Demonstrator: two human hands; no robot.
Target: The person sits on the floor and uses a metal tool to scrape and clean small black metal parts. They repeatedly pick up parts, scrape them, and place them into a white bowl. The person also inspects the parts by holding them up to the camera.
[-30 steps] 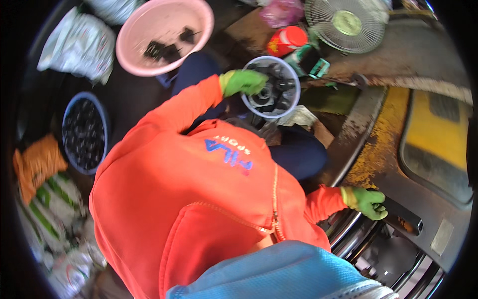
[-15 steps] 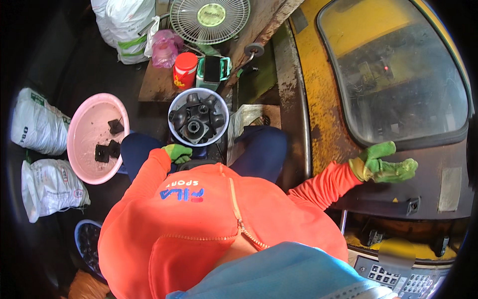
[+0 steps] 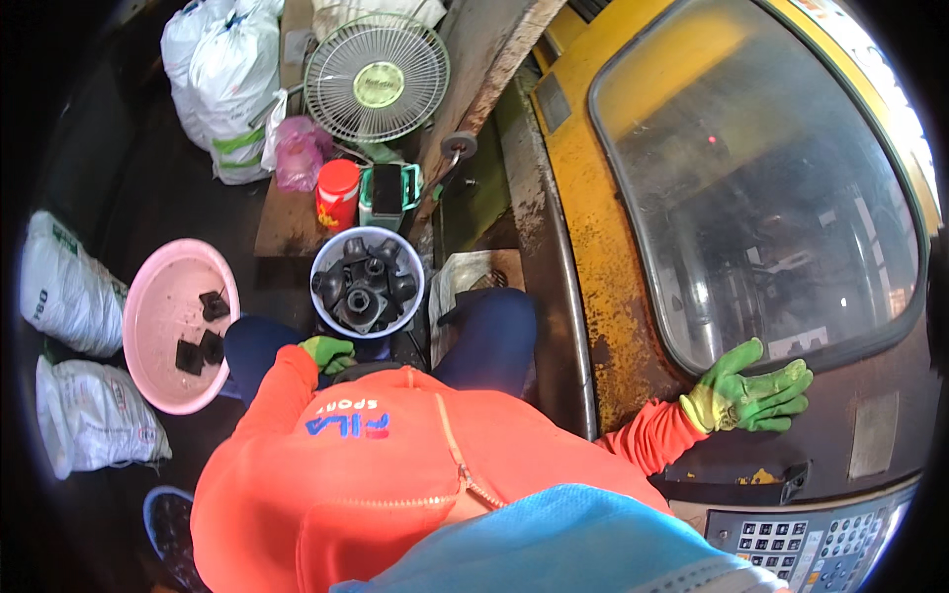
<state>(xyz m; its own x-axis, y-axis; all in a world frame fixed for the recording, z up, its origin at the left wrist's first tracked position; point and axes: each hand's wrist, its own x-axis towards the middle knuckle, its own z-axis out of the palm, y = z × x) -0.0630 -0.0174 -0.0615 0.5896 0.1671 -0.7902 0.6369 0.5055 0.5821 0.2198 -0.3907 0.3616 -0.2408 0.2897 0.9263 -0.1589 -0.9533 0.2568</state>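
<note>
My right hand (image 3: 753, 390), in a green and yellow work glove, lies with fingers spread against the dark lower part of a yellow machine door (image 3: 633, 336), just below its large window. My left hand (image 3: 329, 353), also gloved in green, is low at my lap. Its fingers look curled, and a dark rounded edge shows beside them; what they hold, if anything, is hidden. Just beyond it stands a pale blue-white basin (image 3: 419, 296) between my knees, holding several black moulded, rubber-like parts (image 3: 362, 301) with domed ends and round collars.
At left, a pink tub (image 3: 153, 326) contains a few black pieces (image 3: 190, 356). White sacks (image 3: 99, 415) stand beyond it. Ahead are a red lidded jar (image 3: 338, 198), a green-framed device (image 3: 388, 193) and a fan (image 3: 378, 84). A control panel (image 3: 791, 544) is at lower right.
The door has slid toward the control panel, and the gap between them has closed. My right hand's fingers have spread wider. My left hand stays by the basin; the whole view has shifted.
</note>
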